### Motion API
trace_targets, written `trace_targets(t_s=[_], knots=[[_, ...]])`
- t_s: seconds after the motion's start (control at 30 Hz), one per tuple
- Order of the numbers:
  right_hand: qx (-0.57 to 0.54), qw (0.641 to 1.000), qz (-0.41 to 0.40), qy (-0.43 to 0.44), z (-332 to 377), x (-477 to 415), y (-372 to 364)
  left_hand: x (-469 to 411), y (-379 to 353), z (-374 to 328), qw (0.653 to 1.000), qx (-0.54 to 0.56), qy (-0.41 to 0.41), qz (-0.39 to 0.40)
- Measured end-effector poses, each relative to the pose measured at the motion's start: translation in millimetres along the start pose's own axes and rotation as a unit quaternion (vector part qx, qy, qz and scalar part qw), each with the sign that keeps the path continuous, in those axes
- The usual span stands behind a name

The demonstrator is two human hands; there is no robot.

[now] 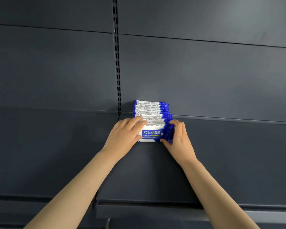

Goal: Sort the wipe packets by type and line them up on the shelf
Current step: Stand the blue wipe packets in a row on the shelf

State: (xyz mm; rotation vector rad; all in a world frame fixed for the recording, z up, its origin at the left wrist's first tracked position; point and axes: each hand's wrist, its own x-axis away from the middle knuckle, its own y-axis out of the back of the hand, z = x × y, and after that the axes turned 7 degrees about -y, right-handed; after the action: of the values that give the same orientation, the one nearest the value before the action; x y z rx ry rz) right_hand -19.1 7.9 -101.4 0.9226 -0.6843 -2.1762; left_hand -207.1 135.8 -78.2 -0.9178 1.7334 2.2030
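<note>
Left hand grips the left end of the front wipe packet, fingers laid over its top edge. Right hand pinches the packet's crumpled blue right end, thumb in front. Packet stands upright, heading a row of matching packets that reaches the back edge of the shelf, just right of the slotted upright.

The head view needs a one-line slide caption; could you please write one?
Left hand and right hand hold the front alcohol wipe packet of a row on a dark shelf.
</note>
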Motion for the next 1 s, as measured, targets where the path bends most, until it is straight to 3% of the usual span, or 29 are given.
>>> trace_targets(t_s=[0.3,0.53,0.7,1.0], knots=[[-0.071,0.995,0.050,-0.058,1,4,35,-18,26,-5,0.984,0.113,0.086,0.112],[0.028,0.997,0.012,-0.064,-4,20,142,-80,51,-62,0.988,0.094,0.070,0.097],[0.171,0.978,-0.017,-0.117,-44,75,257,-121,44,-167,0.988,0.118,0.008,0.100],[0.291,0.893,0.019,-0.341,-168,255,437,-159,11,-437,0.948,0.214,-0.151,0.180]])
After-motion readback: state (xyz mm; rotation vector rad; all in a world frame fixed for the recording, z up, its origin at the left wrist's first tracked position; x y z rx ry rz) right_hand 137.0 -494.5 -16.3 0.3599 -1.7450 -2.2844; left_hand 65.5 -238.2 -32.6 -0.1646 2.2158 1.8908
